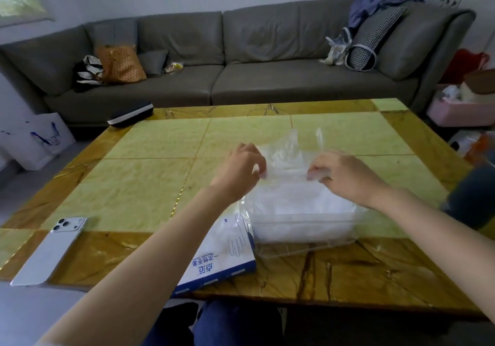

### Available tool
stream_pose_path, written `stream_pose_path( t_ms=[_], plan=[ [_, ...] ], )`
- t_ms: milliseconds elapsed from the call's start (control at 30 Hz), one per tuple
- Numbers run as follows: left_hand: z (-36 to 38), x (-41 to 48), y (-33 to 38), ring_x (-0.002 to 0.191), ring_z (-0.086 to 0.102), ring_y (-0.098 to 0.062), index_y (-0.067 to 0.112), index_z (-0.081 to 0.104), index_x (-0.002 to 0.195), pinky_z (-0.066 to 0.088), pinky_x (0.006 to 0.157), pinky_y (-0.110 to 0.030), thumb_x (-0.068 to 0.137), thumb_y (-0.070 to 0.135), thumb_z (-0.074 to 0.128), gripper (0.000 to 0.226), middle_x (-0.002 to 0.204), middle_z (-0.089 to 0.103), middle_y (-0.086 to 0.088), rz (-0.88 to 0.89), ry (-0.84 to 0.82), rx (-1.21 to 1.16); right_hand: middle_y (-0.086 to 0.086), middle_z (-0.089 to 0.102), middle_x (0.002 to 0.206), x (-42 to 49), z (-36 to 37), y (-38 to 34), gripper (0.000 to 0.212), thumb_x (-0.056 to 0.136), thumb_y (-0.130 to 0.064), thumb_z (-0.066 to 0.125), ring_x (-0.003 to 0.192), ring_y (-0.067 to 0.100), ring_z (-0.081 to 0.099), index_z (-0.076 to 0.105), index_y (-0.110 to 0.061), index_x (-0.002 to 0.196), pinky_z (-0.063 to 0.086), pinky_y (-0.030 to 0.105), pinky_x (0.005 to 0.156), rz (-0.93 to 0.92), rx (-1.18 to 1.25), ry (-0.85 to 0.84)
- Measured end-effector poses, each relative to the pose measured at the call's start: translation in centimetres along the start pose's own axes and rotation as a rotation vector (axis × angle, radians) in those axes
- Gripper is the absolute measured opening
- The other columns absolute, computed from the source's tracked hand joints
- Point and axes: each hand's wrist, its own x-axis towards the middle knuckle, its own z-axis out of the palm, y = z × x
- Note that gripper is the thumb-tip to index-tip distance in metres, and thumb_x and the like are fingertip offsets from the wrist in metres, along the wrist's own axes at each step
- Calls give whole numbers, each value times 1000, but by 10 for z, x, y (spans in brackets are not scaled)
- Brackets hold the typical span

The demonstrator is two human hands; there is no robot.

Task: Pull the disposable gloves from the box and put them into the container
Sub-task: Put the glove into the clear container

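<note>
A clear plastic container [305, 232] stands on the table near its front edge, filled with a white stack of disposable gloves [300, 201]. Above it, thin clear gloves [284, 153] stick up between my hands. My left hand [241, 166] pinches their left edge and my right hand [340, 174] pinches their right edge, both just over the container. The white and blue glove box [219, 257] lies flat at the container's left, partly under my left forearm.
A white phone [51, 249] lies at the table's front left corner. A dark case [131, 114] sits at the far left edge. Behind the yellow-green table [150, 174] stands a grey sofa [241, 59] with bags and cushions.
</note>
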Motion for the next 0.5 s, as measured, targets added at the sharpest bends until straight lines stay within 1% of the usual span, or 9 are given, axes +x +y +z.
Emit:
stream_pose_path(
  t_ms=[67,167,233,300,333,367,433,467,500],
  plan=[
    [14,3,-2,114,43,-18,21,70,86,31,97,-30,86,10,64,12,112,58,3,30,-117,164,-5,60,104,2,14,6,23,88,-3,58,101,15,55,67,-19,101,39,25,77,82,-47,-221],
    [33,9,-5,117,40,-18,24,71,89,27,96,-25,86,13,61,16,114,58,6,94,-261,344,-3,58,120,6,27,8,31,87,-4,59,114,16,53,62,-17,116,41,24,88,130,-97,-459],
    [41,13,-4,118,39,-20,25,71,94,29,101,-29,88,12,58,19,115,57,4,147,-377,478,-4,57,124,9,29,8,32,90,-16,61,116,14,53,59,-16,122,42,24,95,183,-66,-622],
    [49,17,-3,118,40,-21,21,70,98,29,103,-31,89,10,54,21,114,59,1,172,-485,583,-4,61,122,12,30,9,36,92,-38,57,110,13,58,61,-17,120,45,28,96,219,-31,-742],
    [52,19,-2,118,41,-22,19,69,99,29,102,-30,90,10,53,20,112,61,0,173,-515,620,-4,65,116,14,30,9,39,91,-45,55,104,13,60,64,-17,116,47,30,95,223,17,-738],
    [53,21,0,116,42,-22,17,69,98,29,99,-30,90,10,54,18,110,62,0,166,-522,645,-4,68,108,16,29,9,39,90,-48,54,98,11,63,67,-17,110,49,30,91,228,90,-682],
    [55,26,4,110,46,-22,15,67,95,32,90,-29,90,8,52,17,106,62,-2,142,-478,632,-6,69,96,20,30,10,27,91,-40,57,87,7,65,69,-18,100,51,23,80,226,231,-474],
    [56,28,6,107,48,-22,13,66,97,33,85,-29,92,7,48,19,106,60,-4,124,-453,592,-7,69,95,21,32,9,19,91,-34,59,85,4,64,68,-19,98,49,19,77,197,243,-371],
    [59,29,8,106,49,-24,11,63,101,35,81,-29,93,8,45,21,108,57,-6,96,-453,526,-9,68,95,23,35,11,13,90,-28,62,86,4,62,69,-21,98,47,19,77,166,217,-312]
  ],
)
